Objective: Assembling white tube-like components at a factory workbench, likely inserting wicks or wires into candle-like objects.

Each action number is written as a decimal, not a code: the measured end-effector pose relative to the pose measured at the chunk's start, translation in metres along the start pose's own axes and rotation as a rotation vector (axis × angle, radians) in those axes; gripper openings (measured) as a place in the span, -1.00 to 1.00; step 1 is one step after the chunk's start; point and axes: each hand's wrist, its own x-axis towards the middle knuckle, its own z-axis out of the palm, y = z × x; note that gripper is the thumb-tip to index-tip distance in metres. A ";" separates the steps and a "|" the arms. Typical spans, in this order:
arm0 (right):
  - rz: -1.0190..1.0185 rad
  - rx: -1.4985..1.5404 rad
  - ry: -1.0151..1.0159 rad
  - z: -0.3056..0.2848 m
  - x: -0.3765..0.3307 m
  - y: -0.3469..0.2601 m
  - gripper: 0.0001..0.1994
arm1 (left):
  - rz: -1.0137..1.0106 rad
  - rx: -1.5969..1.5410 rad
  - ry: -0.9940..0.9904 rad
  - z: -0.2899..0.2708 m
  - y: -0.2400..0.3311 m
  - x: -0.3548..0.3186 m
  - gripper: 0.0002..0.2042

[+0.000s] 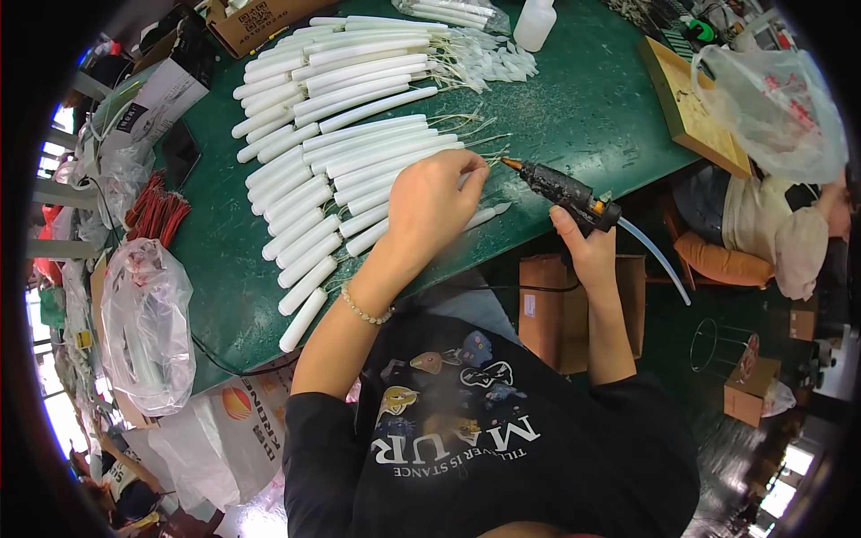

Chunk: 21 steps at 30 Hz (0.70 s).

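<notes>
My right hand (589, 251) grips a black hot glue gun (560, 186), its thumb against the rear of the body. The gun's copper-coloured nozzle points left toward my left fingertips, and a pale glue stick (657, 255) curves out of its back. My left hand (435, 202) is closed in a pinch over the wire ends of the white candle-shaped tubes (386, 152); what sits between the fingertips is too small to make out. Thin wires (484, 139) stick out of the tubes' right ends. Close beside my left hand lies a tube with a pointed translucent tip (489, 213).
Clear flame-shaped caps (493, 58) lie piled on the green table (583, 108) near a white bottle (535, 24). A wooden tray (691, 108) and a plastic bag (776, 112) stand at the right edge. Red wires (157, 211) lie left. A cardboard box (544, 314) stands below the table edge.
</notes>
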 end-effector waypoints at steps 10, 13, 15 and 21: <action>-0.011 -0.130 0.084 -0.019 0.028 0.003 -0.77 | 0.039 0.016 0.027 0.001 -0.001 0.000 -0.85; 0.129 -0.216 0.069 -0.044 0.063 0.005 -0.72 | 0.061 0.058 0.016 0.000 0.000 -0.003 -0.86; 0.198 -0.255 0.029 -0.059 0.086 0.005 -0.60 | 0.079 0.068 0.028 0.000 -0.001 -0.005 -0.87; 0.013 -1.196 0.044 -0.061 0.114 -0.025 -0.57 | 0.097 0.053 0.073 -0.001 0.001 -0.008 -0.91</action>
